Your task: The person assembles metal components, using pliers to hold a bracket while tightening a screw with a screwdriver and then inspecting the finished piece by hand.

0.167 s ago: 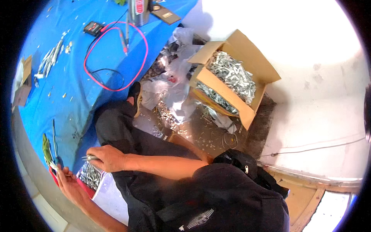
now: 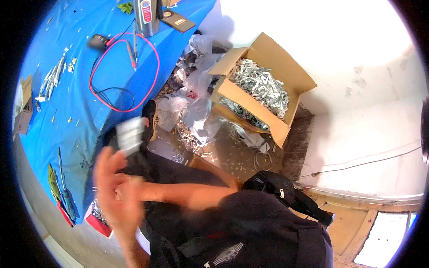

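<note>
My left hand [image 2: 117, 196] is raised in front of my right hand and smeared by motion, its fingers apart. Just beyond its fingertips, seemingly in the air, is a blurred flat white-and-silver piece [image 2: 130, 135]. Mostly hidden behind the left hand, my right hand [image 2: 123, 182] is closed; a slim silver metal tip [image 2: 95, 188] shows beside it. At the blue cloth's near edge lie a blue-handled screwdriver [image 2: 68, 201], a green item [image 2: 53, 179] and a red-handled tool [image 2: 65, 215]. Partly covered below them is a red container [image 2: 97, 225] with small metal pieces.
An open cardboard box [image 2: 250, 100] full of silver strips stands on the littered floor, beside plastic bags [image 2: 192, 96]. The blue-covered table [image 2: 80, 105] bears a meter [image 2: 98, 41] with red and black leads, a steel flask [image 2: 146, 20], a phone-like slab [image 2: 178, 21] and thin pale strips [image 2: 52, 79].
My left hand has swung right and up from beside the screwdriver to in front of my right hand. The white-and-silver piece now shows beyond it. The view has shifted slightly.
</note>
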Available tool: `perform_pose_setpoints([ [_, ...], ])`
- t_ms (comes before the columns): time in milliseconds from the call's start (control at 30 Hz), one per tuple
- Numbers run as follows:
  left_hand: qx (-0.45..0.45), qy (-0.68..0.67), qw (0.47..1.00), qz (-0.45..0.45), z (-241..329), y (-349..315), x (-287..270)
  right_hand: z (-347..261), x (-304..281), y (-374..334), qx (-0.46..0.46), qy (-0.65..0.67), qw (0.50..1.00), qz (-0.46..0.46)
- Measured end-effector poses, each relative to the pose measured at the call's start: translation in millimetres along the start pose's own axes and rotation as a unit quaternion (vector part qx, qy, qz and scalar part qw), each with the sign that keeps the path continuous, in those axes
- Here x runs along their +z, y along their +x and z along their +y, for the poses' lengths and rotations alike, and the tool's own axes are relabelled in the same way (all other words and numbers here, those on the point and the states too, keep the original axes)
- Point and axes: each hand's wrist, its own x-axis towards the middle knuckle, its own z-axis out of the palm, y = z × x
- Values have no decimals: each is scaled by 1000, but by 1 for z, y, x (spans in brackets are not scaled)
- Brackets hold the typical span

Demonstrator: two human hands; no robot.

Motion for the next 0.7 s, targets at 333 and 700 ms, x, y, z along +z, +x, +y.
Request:
perform_pose_setpoints([
  [333,-64,51,991,104,-42,-27,-39,22,26,-1,-173,-977,58,-110],
  [700,-195,-28,943,267,-125,-85,-82,27,44,-4,-82,-995,51,31],
])
